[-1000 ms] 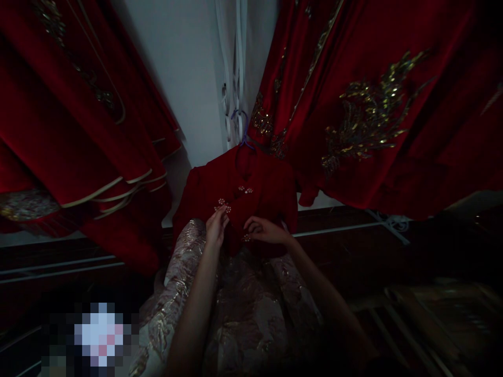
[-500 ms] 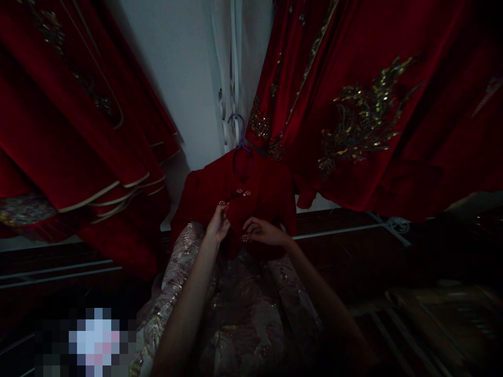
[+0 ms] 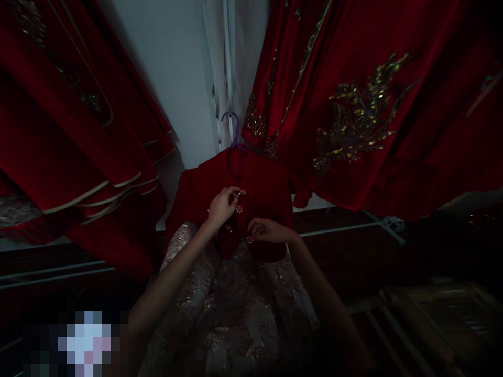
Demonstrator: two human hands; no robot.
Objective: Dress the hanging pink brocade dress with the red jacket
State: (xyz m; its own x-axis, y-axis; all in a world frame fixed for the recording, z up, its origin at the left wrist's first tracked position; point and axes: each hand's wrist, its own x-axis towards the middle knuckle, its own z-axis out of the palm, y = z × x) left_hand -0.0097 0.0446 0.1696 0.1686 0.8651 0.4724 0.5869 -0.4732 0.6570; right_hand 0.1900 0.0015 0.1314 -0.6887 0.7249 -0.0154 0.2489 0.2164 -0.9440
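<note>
A short red jacket (image 3: 269, 180) hangs on a purple hanger (image 3: 236, 128) in front of me, with small beaded flower-shaped fasteners down its front. My left hand (image 3: 223, 208) is closed at the upper fastener (image 3: 242, 192), its fingertips pinching there at the front opening. Lower and to the right, my right hand (image 3: 269, 230) has curled fingers at another beaded fastener (image 3: 248, 240) on the jacket's other front edge. Shiny pale brocade fabric (image 3: 241, 314) hangs below the jacket, between my forearms. Dim light hides the exact fingertip contact.
Red garments with cream piping (image 3: 90, 199) hang at the left. At the right hangs a red garment (image 3: 377, 173) with gold sequin embroidery (image 3: 357, 115). Behind are a pale wall (image 3: 157, 63) and white straps (image 3: 228, 68). A low slatted item (image 3: 440, 314) lies at lower right.
My left hand has moved right and up, from the jacket's left front edge to the upper fastener. My right hand stays nearly in place. The view has shifted slightly.
</note>
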